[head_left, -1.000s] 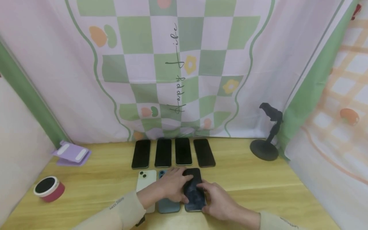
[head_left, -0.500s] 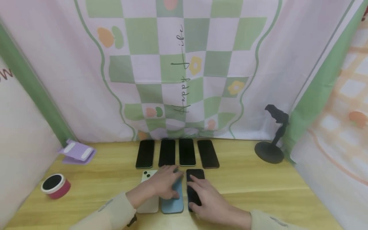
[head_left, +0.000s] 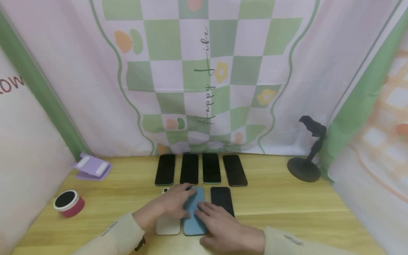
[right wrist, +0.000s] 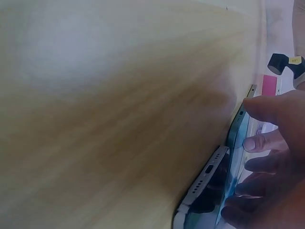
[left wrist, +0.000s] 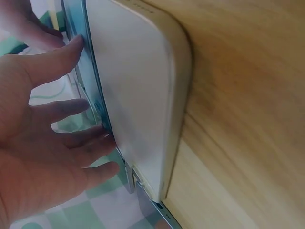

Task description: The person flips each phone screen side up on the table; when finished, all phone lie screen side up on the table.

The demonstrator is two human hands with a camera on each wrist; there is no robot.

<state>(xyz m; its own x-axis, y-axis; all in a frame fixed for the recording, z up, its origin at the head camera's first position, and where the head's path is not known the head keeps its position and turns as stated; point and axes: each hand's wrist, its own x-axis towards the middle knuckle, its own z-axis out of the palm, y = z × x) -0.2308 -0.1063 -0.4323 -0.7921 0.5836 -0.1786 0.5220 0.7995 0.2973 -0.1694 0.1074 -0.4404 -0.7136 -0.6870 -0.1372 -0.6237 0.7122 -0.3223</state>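
A light blue phone lies back up on the table between both hands. My left hand reaches over the white phone, its spread fingers touching the blue phone's left side. On the other side, my right hand has its fingers on the blue phone's right part, thumb near its lower corner. A black-screened phone lies to the right, partly covered by the right hand. The left wrist view shows the white phone close up; in the right wrist view the blue phone stands beside the fingers.
Behind, several black-screened phones lie in a row near the curtain. At left are a purple folding stand and a red-and-white round container. A black stand is at the back right of the wooden table.
My right hand has left the black phone and moved left onto the blue phone. My left hand has shifted left, from the black phone to the blue phone's left side. The head view has turned slightly.
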